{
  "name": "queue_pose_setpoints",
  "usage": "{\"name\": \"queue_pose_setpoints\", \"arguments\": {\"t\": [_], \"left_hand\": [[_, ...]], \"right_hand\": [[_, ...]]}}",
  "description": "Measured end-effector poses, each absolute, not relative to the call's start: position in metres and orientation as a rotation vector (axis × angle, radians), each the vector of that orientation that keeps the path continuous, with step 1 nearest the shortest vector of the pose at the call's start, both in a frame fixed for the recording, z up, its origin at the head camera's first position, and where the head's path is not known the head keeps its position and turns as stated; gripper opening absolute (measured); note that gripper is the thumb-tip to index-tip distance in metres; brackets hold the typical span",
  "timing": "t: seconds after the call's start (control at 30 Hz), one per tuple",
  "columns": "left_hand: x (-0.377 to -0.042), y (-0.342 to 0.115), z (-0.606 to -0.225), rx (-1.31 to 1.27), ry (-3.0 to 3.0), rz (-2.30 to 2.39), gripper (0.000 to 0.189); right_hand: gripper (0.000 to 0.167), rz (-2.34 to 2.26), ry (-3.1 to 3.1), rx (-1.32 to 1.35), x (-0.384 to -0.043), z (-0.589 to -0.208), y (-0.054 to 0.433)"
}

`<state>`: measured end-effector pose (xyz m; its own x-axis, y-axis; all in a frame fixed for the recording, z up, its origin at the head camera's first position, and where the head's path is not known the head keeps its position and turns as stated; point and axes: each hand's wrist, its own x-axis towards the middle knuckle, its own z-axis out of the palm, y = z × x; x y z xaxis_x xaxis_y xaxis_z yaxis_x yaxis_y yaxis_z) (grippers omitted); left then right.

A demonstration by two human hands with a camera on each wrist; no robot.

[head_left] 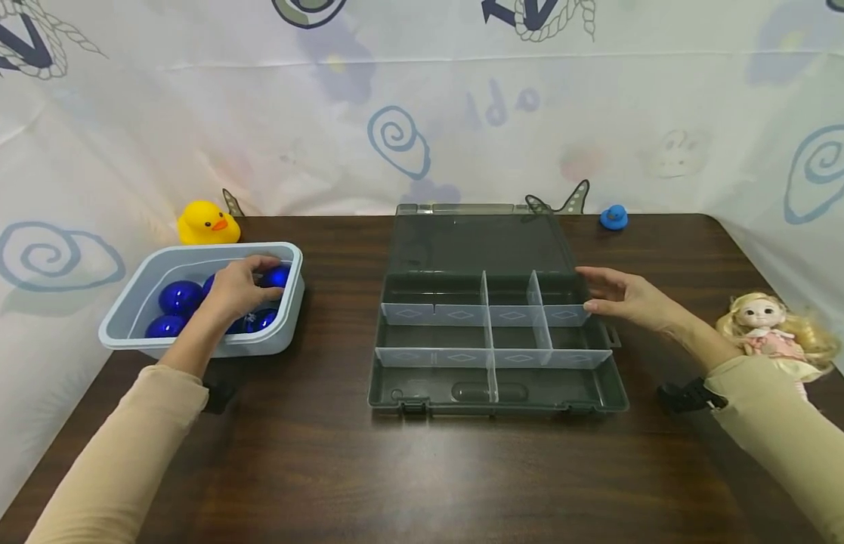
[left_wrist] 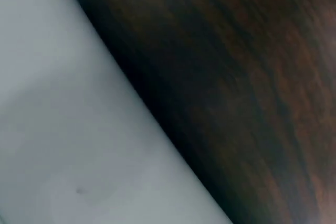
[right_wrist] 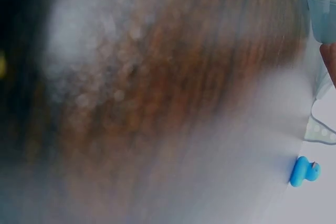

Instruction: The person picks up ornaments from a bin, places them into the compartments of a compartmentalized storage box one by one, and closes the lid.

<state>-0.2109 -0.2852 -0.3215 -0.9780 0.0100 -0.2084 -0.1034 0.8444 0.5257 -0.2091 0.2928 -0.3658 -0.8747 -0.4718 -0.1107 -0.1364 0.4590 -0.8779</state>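
Note:
A pale blue plastic basin [head_left: 136,306] on the left holds several shiny blue balls [head_left: 181,298]. My left hand [head_left: 234,291] reaches into it, with thumb and fingers around a blue ball [head_left: 277,276] near its right wall. The left wrist view shows just the basin's outer side [left_wrist: 79,129] and the wood. Mid-table lies a dark see-through compartment box [head_left: 431,384], lid raised at the back and clear dividers [head_left: 431,313] inside. At its right edge rests my right hand [head_left: 622,298], fingers fairly straight. A fingertip [right_wrist: 329,59] shows beside the box in the right wrist view.
Behind the basin stands a yellow rubber duck [head_left: 209,223]. A small blue duck [head_left: 613,217] is at the back right, and a blond doll [head_left: 768,332] lies by my right forearm. White printed cloth [head_left: 326,136] hangs behind the dark wooden table [head_left: 313,468].

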Motion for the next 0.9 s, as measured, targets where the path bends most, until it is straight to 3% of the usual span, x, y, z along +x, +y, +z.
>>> {"name": "queue_pose_setpoints", "arguments": {"t": [0.37,0.57,0.9], "left_hand": [[-0.193,-0.269,-0.274,-0.084,3.004,1.102,0.063],[-0.2,-0.207,-0.256,0.153,2.65,1.528,0.058],[-0.23,-0.091,-0.265,0.237,2.02,1.826,0.051]], "right_hand": [[0.064,-1.413,2.362,-0.515,-0.211,-0.367,0.291],[0.064,-1.428,2.349,-0.5,-0.21,-0.368,0.297],[0.064,-1.454,2.324,-0.498,-0.215,-0.37,0.295]]}}
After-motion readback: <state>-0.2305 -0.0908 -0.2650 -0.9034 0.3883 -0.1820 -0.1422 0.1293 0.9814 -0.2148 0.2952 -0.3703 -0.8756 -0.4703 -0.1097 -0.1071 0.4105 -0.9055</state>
